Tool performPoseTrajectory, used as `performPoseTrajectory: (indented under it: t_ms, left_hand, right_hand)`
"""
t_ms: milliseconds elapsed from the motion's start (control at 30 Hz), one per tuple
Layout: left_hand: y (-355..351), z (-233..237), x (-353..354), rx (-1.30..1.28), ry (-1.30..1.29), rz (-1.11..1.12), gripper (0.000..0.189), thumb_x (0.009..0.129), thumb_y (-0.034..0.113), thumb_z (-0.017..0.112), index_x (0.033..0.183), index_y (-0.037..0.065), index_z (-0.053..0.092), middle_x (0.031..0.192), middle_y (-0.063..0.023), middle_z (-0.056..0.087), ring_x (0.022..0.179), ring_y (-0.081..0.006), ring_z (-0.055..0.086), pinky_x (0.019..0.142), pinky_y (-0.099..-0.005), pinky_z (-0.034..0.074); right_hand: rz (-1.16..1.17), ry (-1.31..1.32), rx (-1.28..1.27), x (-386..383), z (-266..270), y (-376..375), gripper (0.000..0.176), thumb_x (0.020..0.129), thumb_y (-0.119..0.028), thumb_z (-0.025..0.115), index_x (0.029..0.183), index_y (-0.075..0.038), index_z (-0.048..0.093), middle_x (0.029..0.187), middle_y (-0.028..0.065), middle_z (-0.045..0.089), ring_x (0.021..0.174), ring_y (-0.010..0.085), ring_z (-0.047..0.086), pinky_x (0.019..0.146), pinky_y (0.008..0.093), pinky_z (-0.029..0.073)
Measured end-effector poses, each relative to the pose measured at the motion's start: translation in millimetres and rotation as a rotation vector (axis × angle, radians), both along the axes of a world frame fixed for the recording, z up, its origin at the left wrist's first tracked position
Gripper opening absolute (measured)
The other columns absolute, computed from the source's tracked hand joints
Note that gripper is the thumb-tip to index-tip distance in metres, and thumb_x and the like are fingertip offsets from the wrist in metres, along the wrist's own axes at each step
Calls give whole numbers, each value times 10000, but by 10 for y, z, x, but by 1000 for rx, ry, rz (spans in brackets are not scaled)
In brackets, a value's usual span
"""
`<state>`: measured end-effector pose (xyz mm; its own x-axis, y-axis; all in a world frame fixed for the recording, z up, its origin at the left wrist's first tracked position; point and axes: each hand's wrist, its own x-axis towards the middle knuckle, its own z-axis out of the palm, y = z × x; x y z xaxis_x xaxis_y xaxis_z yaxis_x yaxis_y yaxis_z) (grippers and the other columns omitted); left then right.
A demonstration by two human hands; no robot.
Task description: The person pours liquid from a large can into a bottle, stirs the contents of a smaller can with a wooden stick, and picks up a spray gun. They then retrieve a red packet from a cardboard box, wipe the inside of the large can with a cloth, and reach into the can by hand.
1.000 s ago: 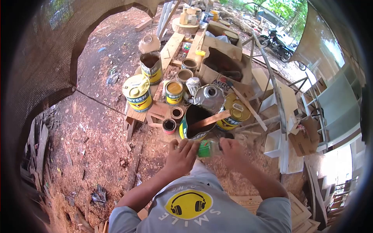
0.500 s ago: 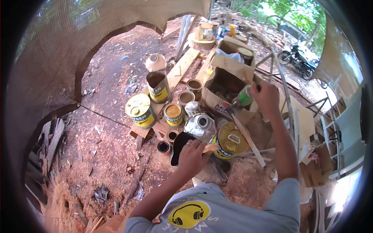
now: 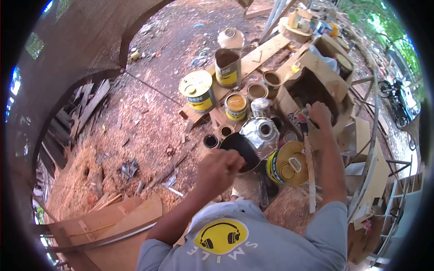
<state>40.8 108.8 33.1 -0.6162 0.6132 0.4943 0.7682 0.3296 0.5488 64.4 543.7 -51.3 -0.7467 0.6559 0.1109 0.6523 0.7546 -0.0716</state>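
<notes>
My left hand (image 3: 218, 175) is closed, its curled fingers over the near edge of a dark, open-topped can (image 3: 246, 151); what it grips, if anything, is hidden. My right hand (image 3: 320, 115) is also closed, at the near side of an open cardboard box (image 3: 285, 101), with a small greyish piece showing by its fingers that I cannot make out. Below this hand a long wooden stick (image 3: 309, 174) leans beside a lidded yellow-labelled can (image 3: 294, 165). A silver foil-like container (image 3: 261, 134) with a round opening stands between the hands.
Beyond my left hand stand a lidded can (image 3: 197, 86), a cut-open can (image 3: 227, 70), a can of tan paint (image 3: 235, 106) and several small open tins. Wooden planks (image 3: 260, 56) stretch behind them. A curved metal bar (image 3: 368, 149) runs along the right; plywood (image 3: 108, 226) lies at lower left.
The view has turned, shifting the cans rightward. The green-labelled container in my right hand no longer shows. The wooden handle by my left hand is out of sight, and that hand is turned more over the dark can.
</notes>
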Motion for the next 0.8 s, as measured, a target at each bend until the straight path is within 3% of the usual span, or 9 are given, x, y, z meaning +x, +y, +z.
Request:
performPoseTrajectory:
  t_ms: [67,133,200,233,300,433,533,633,800]
  left_hand:
    - [-308,184,-43,94,-226,168,39,839,86,694,847,73,659,854,-97,691,701,-239,671,621,-341,522]
    - [-579,250,-134,207,-209,277,49,882,94,671,861,49,670,826,-91,695,680,-175,666,606,-292,511]
    - [-806,295,-153,135,-220,497,92,914,112,656,900,24,680,740,-60,671,623,-107,616,566,-252,479]
    - [-904,267,-162,181,-265,540,105,919,117,654,904,16,681,728,-53,664,621,-99,610,563,-241,472]
    - [-1072,159,-172,275,-358,622,132,929,127,650,913,1,683,703,-39,650,619,-85,598,555,-220,457]
    - [-1212,131,-173,481,-403,691,167,939,156,650,908,-8,664,729,-29,645,612,-73,588,548,-222,498]
    - [-1478,140,-248,393,-349,654,166,937,153,653,911,-11,655,741,-37,647,615,-74,599,562,-233,525]
    - [-1650,170,-330,428,-310,639,167,930,151,661,908,-14,655,743,-37,649,609,-89,610,550,-240,519]
    - [-1868,191,-439,451,-341,617,162,927,151,664,907,-10,655,741,-35,643,605,-92,598,540,-242,498]
  right_hand:
    - [-10,-35,-128,73,195,-44,549,881,-498,549,800,23,701,911,265,683,870,425,672,809,503,535]
    - [4,41,-156,128,361,-88,516,885,-483,581,762,7,686,843,237,683,834,423,668,772,489,526]
    - [15,99,-214,176,563,-183,502,886,-468,595,738,6,671,797,227,677,816,413,667,744,477,519]
    - [70,184,-227,225,615,-231,493,891,-436,613,719,25,636,691,217,635,704,402,642,650,458,484]
    - [120,227,-235,323,812,-406,475,895,-410,622,723,32,627,650,205,608,622,381,597,597,449,451]
    - [193,380,-291,540,1000,-709,436,901,-349,645,712,41,603,570,163,535,489,275,466,516,410,380]
    - [182,434,-317,699,1140,-956,404,900,-298,665,698,41,579,543,112,494,491,169,407,495,359,356]
    - [203,420,-420,857,1239,-1177,360,899,-242,676,694,30,561,528,60,447,509,115,360,484,319,327]
    - [188,441,-450,1008,1409,-1529,323,903,-213,677,717,23,561,559,43,456,534,103,378,502,303,333]
